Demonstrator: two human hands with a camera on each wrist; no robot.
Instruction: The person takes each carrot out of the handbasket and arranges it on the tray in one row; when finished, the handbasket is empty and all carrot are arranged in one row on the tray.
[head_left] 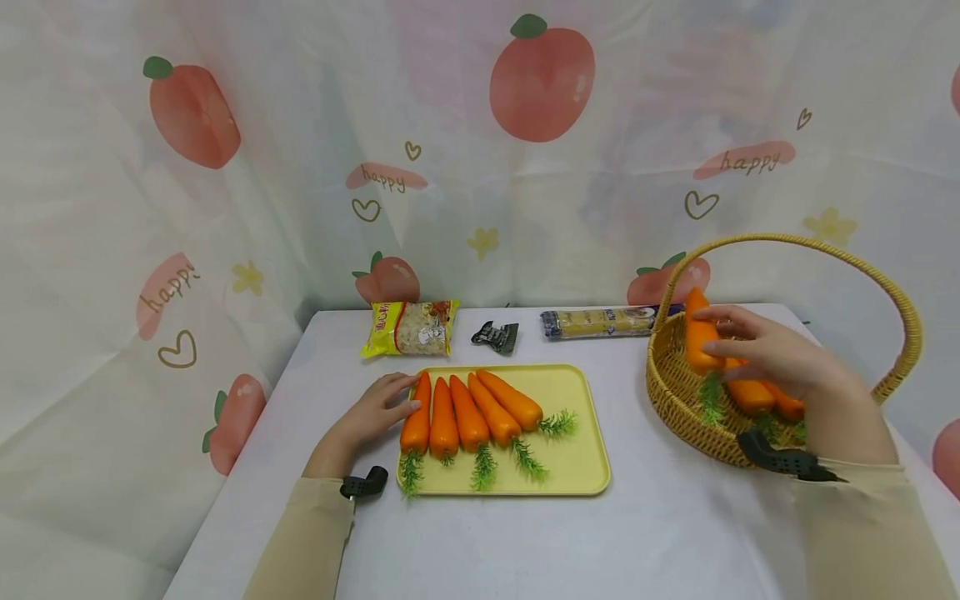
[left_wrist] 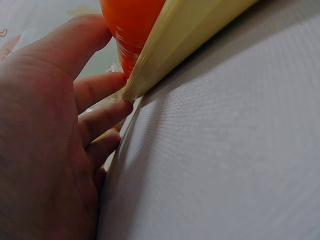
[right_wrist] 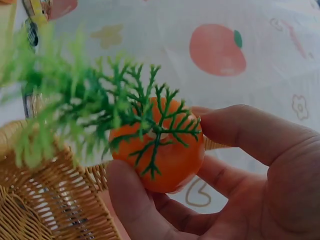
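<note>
My right hand (head_left: 776,350) grips an orange carrot (head_left: 699,333) with a green leafy top, holding it over the wicker basket (head_left: 678,400). In the right wrist view, thumb and fingers wrap around the carrot's (right_wrist: 172,165) leafy end. Other carrots (head_left: 750,396) lie inside the basket, partly behind the wrist. My left hand (head_left: 372,410) rests at the left edge of a yellow tray (head_left: 585,467), its fingers loosely extended. In the left wrist view, fingertips touch the tray's rim and the thumb reaches the nearest carrot (left_wrist: 131,22). Several carrots (head_left: 468,412) lie side by side on the tray, tops toward me.
Along the back of the white table (head_left: 480,542) lie a yellow snack packet (head_left: 412,329), a small dark packet (head_left: 497,336) and a long noodle-like pack (head_left: 600,322). The basket's tall arched handle (head_left: 795,240) rises at the right. A printed curtain (head_left: 450,100) hangs behind.
</note>
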